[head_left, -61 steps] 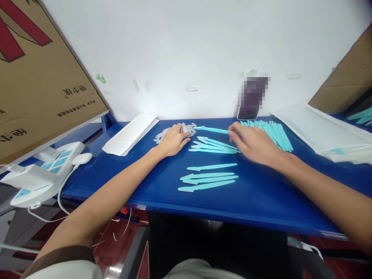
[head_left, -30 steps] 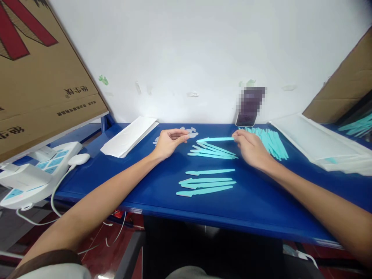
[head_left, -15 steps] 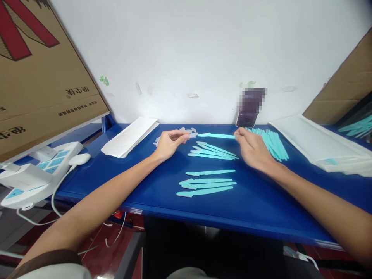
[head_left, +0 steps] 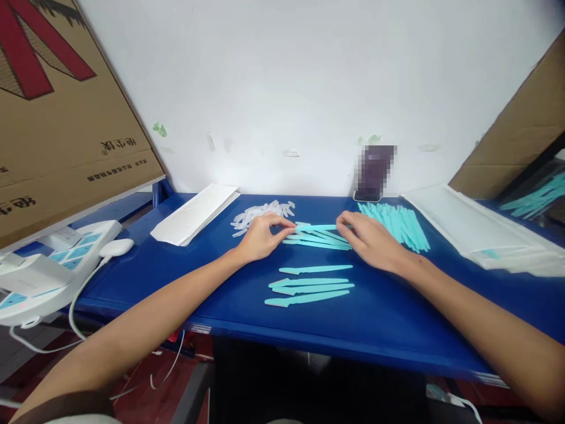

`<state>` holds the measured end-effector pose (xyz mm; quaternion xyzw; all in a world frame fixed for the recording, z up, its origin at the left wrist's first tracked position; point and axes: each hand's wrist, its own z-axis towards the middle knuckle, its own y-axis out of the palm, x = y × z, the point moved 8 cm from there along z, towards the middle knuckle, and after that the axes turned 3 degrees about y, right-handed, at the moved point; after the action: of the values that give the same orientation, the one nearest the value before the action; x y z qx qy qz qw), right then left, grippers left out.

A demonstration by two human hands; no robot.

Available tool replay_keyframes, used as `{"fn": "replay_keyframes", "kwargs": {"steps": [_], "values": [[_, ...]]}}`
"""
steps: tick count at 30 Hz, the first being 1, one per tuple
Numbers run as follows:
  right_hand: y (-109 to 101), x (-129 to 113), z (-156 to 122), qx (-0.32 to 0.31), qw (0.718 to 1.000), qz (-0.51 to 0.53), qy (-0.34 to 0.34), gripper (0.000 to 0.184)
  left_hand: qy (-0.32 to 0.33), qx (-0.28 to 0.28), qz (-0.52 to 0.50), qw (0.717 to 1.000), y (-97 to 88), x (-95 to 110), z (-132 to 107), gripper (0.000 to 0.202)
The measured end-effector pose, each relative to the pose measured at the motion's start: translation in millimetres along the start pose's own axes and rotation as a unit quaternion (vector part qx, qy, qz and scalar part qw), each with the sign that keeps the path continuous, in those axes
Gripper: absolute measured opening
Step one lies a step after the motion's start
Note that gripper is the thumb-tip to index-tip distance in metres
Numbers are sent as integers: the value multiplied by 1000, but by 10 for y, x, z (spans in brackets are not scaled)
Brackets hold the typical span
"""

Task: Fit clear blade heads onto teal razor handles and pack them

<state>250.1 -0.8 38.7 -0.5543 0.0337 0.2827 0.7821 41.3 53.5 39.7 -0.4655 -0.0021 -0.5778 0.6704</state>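
Observation:
A turquoise eyebrow razor (head_left: 320, 227) is held level between my two hands, just over a fanned group of similar razors (head_left: 315, 238). My left hand (head_left: 267, 237) is closed in a pinch at its blade end; whether a clear cap sits in those fingertips is hidden. At the handle end, the fingers of my right hand (head_left: 368, 238) are pinched shut. Small clear blade caps (head_left: 253, 217) lie heaped behind my left hand. Nearer the front edge, several razors (head_left: 311, 287) lie roughly parallel. A dense pile of razors (head_left: 399, 227) rests beyond my right hand.
A folded white paper bag (head_left: 196, 215) lies at the left on the blue table (head_left: 247, 312). Past it are a power strip (head_left: 75, 259) with cables and a cardboard box (head_left: 79, 129). A phone (head_left: 373, 174) leans on the wall. Whitish plastic packaging (head_left: 481, 227) covers the right side.
Both hands have come closer together and lower in the view. The razor in my right hand has moved left, and its blade end now meets my left fingertips.

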Motion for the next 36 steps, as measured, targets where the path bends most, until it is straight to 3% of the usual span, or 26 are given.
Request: {"fn": "replay_keyframes", "kwargs": {"steps": [4,7,10,13,17,24,30,33,36], "values": [[0,85,34,-15,999,-33,10,28,46,-59,129,989,30,-62,26,30],[12,139,32,-13,998,-57,33,27,9,-96,250,963,0,-241,19,40],[37,55,5,-29,998,-51,17,26,-36,-127,326,936,-47,-399,-13,38],[121,-150,-51,-103,994,-5,-23,29,-41,-137,335,931,-59,-438,-25,33],[257,-375,-132,-207,976,46,-53,31,-24,-135,298,945,-20,-377,-14,27],[328,-396,-165,-269,958,97,-32,32,-10,-157,288,945,21,-297,-5,27],[274,-389,-163,-239,968,54,-43,26,5,-159,302,940,4,-319,6,30],[182,-386,-104,-150,986,33,-65,26,16,-168,300,939,4,-339,4,29],[108,-290,-53,-71,996,16,-45,24,36,-176,307,935,-14,-337,12,31]]}}
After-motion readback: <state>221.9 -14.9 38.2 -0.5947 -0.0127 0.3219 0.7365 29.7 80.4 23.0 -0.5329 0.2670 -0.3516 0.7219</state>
